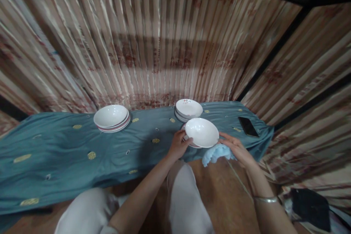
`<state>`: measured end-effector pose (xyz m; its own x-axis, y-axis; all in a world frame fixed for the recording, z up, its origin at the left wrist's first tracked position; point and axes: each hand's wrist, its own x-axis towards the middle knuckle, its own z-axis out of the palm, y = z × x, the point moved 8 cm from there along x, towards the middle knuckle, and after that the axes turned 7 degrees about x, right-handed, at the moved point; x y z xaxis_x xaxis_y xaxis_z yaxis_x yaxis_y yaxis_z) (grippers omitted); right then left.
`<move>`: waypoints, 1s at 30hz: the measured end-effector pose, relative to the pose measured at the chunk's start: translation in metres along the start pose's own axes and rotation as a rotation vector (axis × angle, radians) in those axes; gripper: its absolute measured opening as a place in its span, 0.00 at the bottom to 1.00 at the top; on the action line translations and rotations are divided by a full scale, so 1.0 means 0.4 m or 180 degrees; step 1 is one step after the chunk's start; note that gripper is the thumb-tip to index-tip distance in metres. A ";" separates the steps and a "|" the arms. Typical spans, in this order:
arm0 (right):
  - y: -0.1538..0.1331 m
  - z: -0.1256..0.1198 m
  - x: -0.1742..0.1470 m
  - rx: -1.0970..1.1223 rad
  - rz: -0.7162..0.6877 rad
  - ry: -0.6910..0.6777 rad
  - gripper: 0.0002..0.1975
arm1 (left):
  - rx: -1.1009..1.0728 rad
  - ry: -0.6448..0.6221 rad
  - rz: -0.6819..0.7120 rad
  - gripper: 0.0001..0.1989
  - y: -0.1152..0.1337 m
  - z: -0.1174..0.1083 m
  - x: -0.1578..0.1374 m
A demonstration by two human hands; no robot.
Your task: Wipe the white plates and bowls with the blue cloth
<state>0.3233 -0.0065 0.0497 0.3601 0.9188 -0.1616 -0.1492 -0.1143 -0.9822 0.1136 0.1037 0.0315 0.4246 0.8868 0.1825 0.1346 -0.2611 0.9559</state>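
Note:
A white bowl (202, 132) is tipped slightly toward me at the front of the table. My left hand (178, 144) grips its left rim, thumb over the edge and fingers outside. On the right side, my right hand (238, 149) has its fingers against the bowl's rim and a crumpled light blue cloth (217, 153) under them. Part of another dish with a reddish edge shows beneath the bowl; whether the two touch I cannot tell. Just behind stands a stack of white plates or shallow bowls (189, 108), the top one with a small floral print.
Several bowls form another stack (111, 116) at the left, some with red rims. A black phone (248, 127) lies at the right end of the table, which has a teal cloth with yellow pineapples (109, 164). Patterned curtains (153, 44) hang behind. A dark bag-like object (309, 204) is at lower right.

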 end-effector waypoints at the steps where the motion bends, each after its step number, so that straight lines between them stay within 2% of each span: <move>1: 0.013 0.004 0.008 0.0029 0.0013 -0.0006 0.32 | 0.0121 0.0013 0.0025 0.11 -0.002 -0.005 0.004; 8: 0.074 0.014 0.066 0.0076 0.0085 -0.0048 0.33 | 0.0999 0.0000 0.0195 0.12 -0.005 -0.013 0.027; 16: 0.092 0.020 0.095 -0.0138 0.0041 -0.0163 0.33 | 0.1871 -0.0184 0.0196 0.20 -0.032 0.014 0.034; 24: 0.112 0.021 0.097 0.0002 0.0164 -0.0166 0.36 | 0.1924 0.0020 0.0200 0.26 -0.083 0.040 0.025; 30: 0.116 0.027 0.093 0.0057 0.0160 -0.0117 0.35 | 0.1834 0.0104 0.0011 0.30 -0.109 0.050 0.017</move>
<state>0.3196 0.0264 -0.0009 0.3176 0.9254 -0.2066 -0.1828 -0.1540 -0.9710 0.1286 0.1136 -0.0135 0.3992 0.8945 0.2012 0.6031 -0.4215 0.6772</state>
